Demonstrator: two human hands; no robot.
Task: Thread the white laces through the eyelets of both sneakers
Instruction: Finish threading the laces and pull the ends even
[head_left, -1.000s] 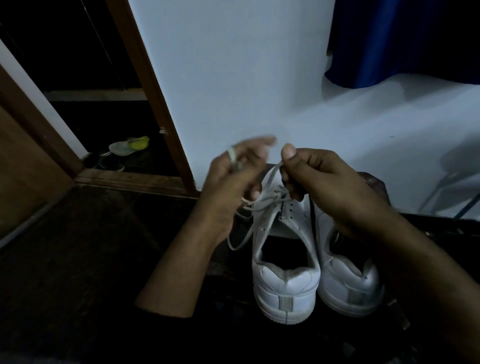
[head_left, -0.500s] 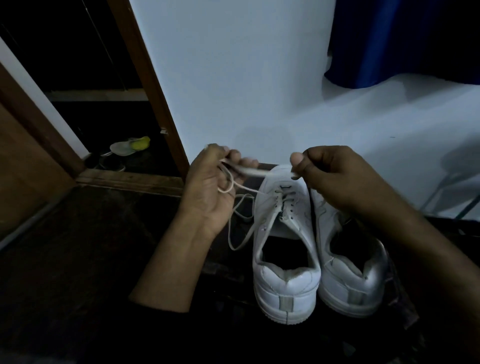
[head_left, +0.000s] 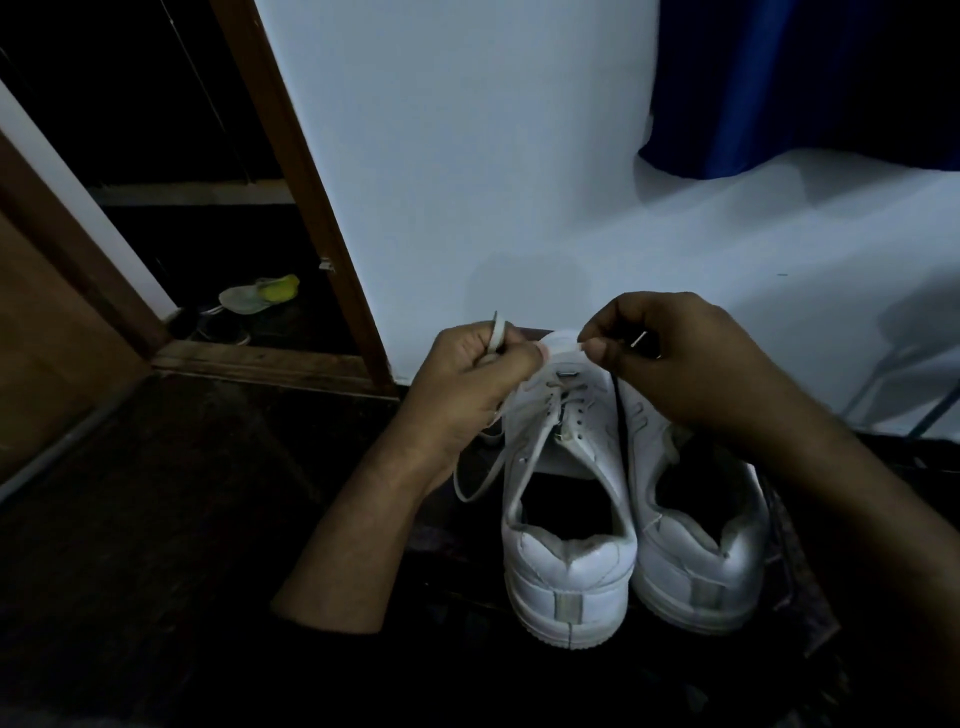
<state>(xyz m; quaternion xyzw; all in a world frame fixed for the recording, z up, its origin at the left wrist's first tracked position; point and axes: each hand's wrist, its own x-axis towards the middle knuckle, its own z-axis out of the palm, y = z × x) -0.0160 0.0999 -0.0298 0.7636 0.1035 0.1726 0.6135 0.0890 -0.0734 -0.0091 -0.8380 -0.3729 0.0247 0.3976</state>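
Two white sneakers stand side by side on the dark floor, heels toward me: the left sneaker and the right sneaker. A white lace crosses the lowest eyelets of the left sneaker, and its slack loops down on the left side. My left hand is closed on one end of the lace, whose tip sticks up above the fist. My right hand pinches the other end just above the left sneaker's toe. The right sneaker's front is hidden behind my right hand.
A white wall rises right behind the sneakers. A brown door frame stands to the left, with other shoes in the dark doorway. A blue curtain hangs at the upper right. A thin metal frame leans at the right edge.
My two hands have come closer together over the toe of the left sneaker, and the stretch of lace between them has shortened. The sneakers have stayed where they were.
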